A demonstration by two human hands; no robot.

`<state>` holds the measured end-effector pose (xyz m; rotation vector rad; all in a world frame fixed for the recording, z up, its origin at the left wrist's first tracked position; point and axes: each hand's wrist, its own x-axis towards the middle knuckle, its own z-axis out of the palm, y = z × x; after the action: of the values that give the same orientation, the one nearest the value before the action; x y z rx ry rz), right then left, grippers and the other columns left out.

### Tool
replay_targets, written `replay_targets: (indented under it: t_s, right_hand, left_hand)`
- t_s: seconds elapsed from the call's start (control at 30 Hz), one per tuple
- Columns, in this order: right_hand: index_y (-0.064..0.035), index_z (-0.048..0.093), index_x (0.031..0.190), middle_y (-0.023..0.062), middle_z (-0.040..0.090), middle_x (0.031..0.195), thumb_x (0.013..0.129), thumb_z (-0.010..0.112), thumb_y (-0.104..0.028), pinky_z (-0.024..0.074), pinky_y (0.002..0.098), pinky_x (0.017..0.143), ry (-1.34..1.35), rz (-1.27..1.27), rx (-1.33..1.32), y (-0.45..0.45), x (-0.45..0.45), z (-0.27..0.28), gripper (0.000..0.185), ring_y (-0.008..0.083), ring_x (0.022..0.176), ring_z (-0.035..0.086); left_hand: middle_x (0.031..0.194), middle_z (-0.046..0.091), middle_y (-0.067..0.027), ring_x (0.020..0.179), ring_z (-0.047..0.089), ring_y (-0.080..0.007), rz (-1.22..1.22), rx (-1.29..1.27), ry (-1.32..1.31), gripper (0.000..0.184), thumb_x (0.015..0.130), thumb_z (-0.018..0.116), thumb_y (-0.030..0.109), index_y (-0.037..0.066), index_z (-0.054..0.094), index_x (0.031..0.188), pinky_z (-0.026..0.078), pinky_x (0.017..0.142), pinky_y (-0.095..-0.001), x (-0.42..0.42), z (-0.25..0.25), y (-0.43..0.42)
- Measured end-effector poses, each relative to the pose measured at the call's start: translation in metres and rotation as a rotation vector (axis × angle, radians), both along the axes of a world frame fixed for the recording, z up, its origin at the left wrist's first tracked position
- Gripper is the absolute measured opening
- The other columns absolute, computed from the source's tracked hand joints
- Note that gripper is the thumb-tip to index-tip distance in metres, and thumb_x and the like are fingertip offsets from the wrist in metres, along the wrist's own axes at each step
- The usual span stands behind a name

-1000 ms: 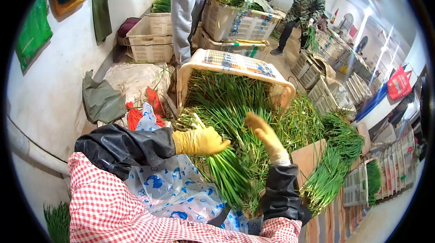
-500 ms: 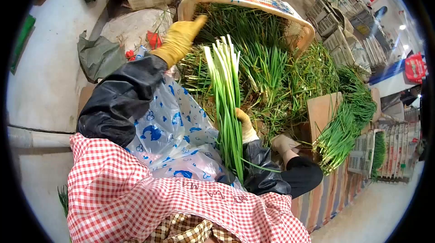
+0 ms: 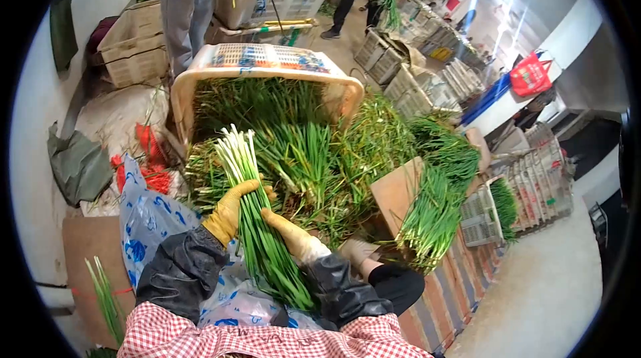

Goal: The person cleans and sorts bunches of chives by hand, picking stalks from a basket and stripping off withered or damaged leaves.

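A bundle of long green stalks with white ends (image 3: 257,231) lies across my lap, its white ends pointing away from me. My left hand (image 3: 230,210), in a yellow glove, is closed round the bundle below the white ends. Against the bundle's right side rests my right hand (image 3: 291,232), also gloved, with its fingers on the stalks; its far fingers are hidden behind them. Just beyond, a tipped plastic basket (image 3: 354,94) lies on its side with loose green stalks (image 3: 294,151) spilling out toward me.
Sorted stalks (image 3: 427,224) lie on a board (image 3: 394,194) to the right, by a crate of greens (image 3: 482,218). Red string (image 3: 153,177) and a grey-green cloth (image 3: 79,164) are at left. Stacked crates (image 3: 260,1) and two people (image 3: 190,11) stand behind.
My left hand has come down from near the basket and closed round the bundle. The bundle, earlier upright in my right hand, now slants between both hands. The view has turned right.
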<state>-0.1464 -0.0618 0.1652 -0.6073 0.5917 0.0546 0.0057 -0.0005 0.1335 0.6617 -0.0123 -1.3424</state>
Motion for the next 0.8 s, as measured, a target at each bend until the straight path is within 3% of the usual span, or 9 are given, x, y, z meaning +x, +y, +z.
replay_targets:
  t_s: [0.07, 0.17, 0.4, 0.47, 0.57, 0.67, 0.7, 0.77, 0.8]
  right_hand:
    - [-0.0049, 0.025, 0.140, 0.0051, 0.049, 0.119, 0.077, 0.073, -0.030, 0.0398, 0.0271, 0.092, -0.140, 0.133, -0.526, -0.012, -0.004, 0.006, 0.083, 0.0146, 0.106, 0.048]
    - [-0.0036, 0.026, 0.138, 0.0066, 0.052, 0.113, 0.072, 0.075, -0.016, 0.0413, 0.0269, 0.089, 0.131, 0.139, -0.936, -0.025, -0.023, 0.024, 0.084, 0.0148, 0.101, 0.050]
    - [-0.0055, 0.059, 0.094, 0.0031, 0.061, 0.066, 0.076, 0.071, -0.030, 0.0463, 0.0256, 0.041, 0.616, 0.456, -0.309, -0.056, -0.100, 0.073, 0.033, 0.0143, 0.047, 0.057]
    - [-0.0082, 0.064, 0.084, 0.0039, 0.064, 0.068, 0.079, 0.070, -0.033, 0.0481, 0.0266, 0.045, 0.853, 0.437, -0.018, -0.061, -0.107, 0.055, 0.026, 0.0146, 0.049, 0.058]
    - [-0.0073, 0.066, 0.090, 0.0030, 0.067, 0.073, 0.081, 0.067, -0.035, 0.0502, 0.0271, 0.053, 0.875, 0.437, 0.261, -0.073, -0.115, 0.002, 0.029, 0.0143, 0.055, 0.060]
    - [-0.0057, 0.066, 0.101, 0.0025, 0.068, 0.081, 0.083, 0.063, -0.042, 0.0502, 0.0269, 0.062, 0.782, 0.566, 0.338, -0.078, -0.123, -0.079, 0.040, 0.0123, 0.064, 0.061]
    - [-0.0034, 0.062, 0.111, 0.0066, 0.067, 0.097, 0.085, 0.059, -0.045, 0.0484, 0.0277, 0.076, 0.691, 0.732, 0.003, -0.071, -0.109, -0.059, 0.050, 0.0145, 0.084, 0.060]
    - [-0.0019, 0.050, 0.127, 0.0124, 0.054, 0.124, 0.084, 0.056, -0.052, 0.0381, 0.0308, 0.096, 0.770, 0.734, -0.379, -0.052, -0.113, -0.073, 0.066, 0.0195, 0.111, 0.049]
    - [-0.0012, 0.051, 0.125, 0.0144, 0.052, 0.126, 0.080, 0.057, -0.057, 0.0368, 0.0318, 0.097, 0.720, 0.647, -0.447, -0.046, -0.120, -0.082, 0.072, 0.0205, 0.115, 0.047]
  left_hand:
    - [0.092, 0.064, -0.0116, 0.089, 0.063, -0.0236, 0.100, 0.023, -0.061, 0.032, 0.085, 0.056, 0.019, 0.001, 0.052, 0.112, 0.053, 0.078, -0.0363, -0.004, 0.025, -0.015]
    - [0.081, 0.064, -0.0089, 0.072, 0.062, -0.0211, 0.113, 0.098, 0.091, 0.028, 0.082, 0.061, 0.027, 0.003, 0.057, 0.096, 0.054, 0.067, -0.0339, -0.025, 0.025, -0.052]
    - [0.099, 0.059, -0.0101, 0.089, 0.059, -0.0260, -0.187, 0.220, 0.500, 0.039, 0.086, 0.061, 0.033, 0.005, 0.052, 0.111, 0.049, 0.083, -0.0418, -0.148, -0.076, -0.061]
    - [0.100, 0.063, -0.0151, 0.085, 0.062, -0.0276, -0.349, 0.208, 0.660, 0.048, 0.084, 0.062, 0.042, 0.003, 0.055, 0.113, 0.049, 0.085, -0.0384, -0.178, -0.113, -0.052]
    - [0.106, 0.063, -0.0150, 0.088, 0.062, -0.0270, -0.607, 0.484, 0.527, 0.056, 0.085, 0.057, 0.046, 0.002, 0.052, 0.120, 0.051, 0.081, -0.0375, -0.183, -0.120, -0.036]
    - [0.123, 0.053, -0.0129, 0.098, 0.058, -0.0217, -0.843, 0.110, -0.375, 0.073, 0.075, 0.058, 0.004, 0.009, 0.026, 0.140, 0.049, 0.081, -0.0287, -0.178, -0.188, -0.012]
    - [0.127, 0.050, -0.0116, 0.100, 0.056, -0.0198, -0.839, -0.059, -0.609, 0.090, 0.069, 0.058, -0.014, 0.011, 0.018, 0.146, 0.046, 0.082, -0.0256, -0.178, -0.218, -0.004]
    - [0.129, 0.051, -0.0119, 0.103, 0.054, -0.0171, -0.996, -0.095, -0.738, 0.089, 0.063, 0.049, -0.022, 0.009, 0.028, 0.143, 0.038, 0.086, -0.0222, -0.132, -0.106, -0.006]
    - [0.125, 0.053, -0.0116, 0.105, 0.054, -0.0172, -0.940, -0.205, -0.669, 0.083, 0.064, 0.049, -0.021, 0.007, 0.032, 0.141, 0.038, 0.089, -0.0233, -0.156, -0.168, -0.003]
